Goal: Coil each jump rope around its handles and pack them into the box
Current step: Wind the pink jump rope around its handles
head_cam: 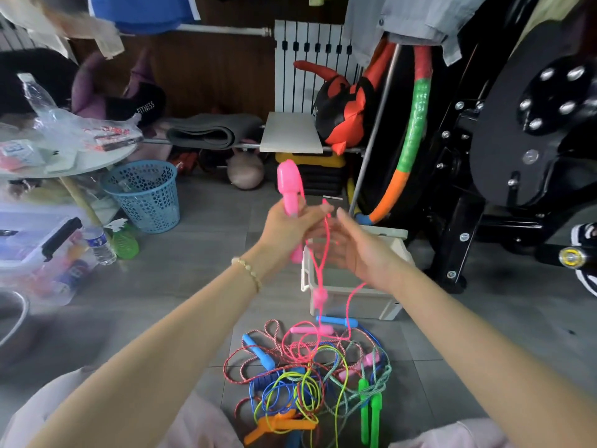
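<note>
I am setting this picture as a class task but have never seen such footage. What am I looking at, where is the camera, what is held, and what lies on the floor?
There is no machine here. This is one picture from a wide-angle camera worn on a person's head, looking forward and down along both bare arms. The left hand grips a pink handle upright, and its pink cord hangs toward the floor. The right hand reaches beside that cord with fingers outstretched; blur hides whether it pinches it. On the tiled floor lie a tangled pile of coloured jump ropes and, behind it, a pale open box.
</note>
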Demonstrator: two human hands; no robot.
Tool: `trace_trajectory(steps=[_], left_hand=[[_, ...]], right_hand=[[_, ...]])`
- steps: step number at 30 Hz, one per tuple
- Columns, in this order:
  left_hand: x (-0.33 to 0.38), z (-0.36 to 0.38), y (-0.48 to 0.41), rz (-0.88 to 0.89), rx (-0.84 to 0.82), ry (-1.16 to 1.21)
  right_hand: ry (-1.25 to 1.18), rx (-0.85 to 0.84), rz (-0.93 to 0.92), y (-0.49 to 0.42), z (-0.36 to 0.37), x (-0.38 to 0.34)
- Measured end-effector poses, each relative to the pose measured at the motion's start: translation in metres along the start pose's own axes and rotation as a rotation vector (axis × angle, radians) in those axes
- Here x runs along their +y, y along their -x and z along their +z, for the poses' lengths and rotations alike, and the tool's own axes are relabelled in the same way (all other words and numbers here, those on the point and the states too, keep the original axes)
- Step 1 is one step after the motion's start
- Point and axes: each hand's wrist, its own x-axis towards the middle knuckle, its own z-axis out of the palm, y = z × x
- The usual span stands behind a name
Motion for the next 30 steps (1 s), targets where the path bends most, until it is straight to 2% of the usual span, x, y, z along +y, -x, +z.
trace_trajectory(steps=[5,7,9,12,16,18,22,26,30], left_hand=[[0.027,-0.026,-0.031,0.064,0.219,0.058],[0.03,-0.037,-0.036,0.076,0.277,0.118],[0.025,-0.04,-0.028,0.013,0.205,0.069],[-0.004,-0.037,-0.002,-0.167,0.007,-0.001],[-0.04,-0.033,0.037,-0.326,-0.303,-0.129],[-0.048,-0.028,0.049,-0.354,-0.384,-0.157],[-0.045,-0.016,0.06,-0.383,-0.374,-0.045],[-0.042,-0.013,0.063,-0.4,-0.377,-0.034],[-0.037,-0.006,0.062,-0.373,-0.308,0.007]], right_hand=[[0.422,-0.033,-0.009,0.015,-0.002,0.028],[0.415,-0.017,0.022,0.02,-0.004,0.033],[0.183,0.034,0.007,0.021,0.0,0.032],[-0.148,0.087,-0.072,0.013,0.009,0.015],[-0.327,0.123,-0.132,0.0,0.02,-0.005],[-0.361,0.157,-0.141,-0.005,0.023,-0.009],[-0.412,0.205,-0.176,-0.009,0.021,-0.019],[-0.401,0.242,-0.204,-0.009,0.009,-0.028],[-0.313,0.201,-0.163,-0.006,0.004,-0.031]])
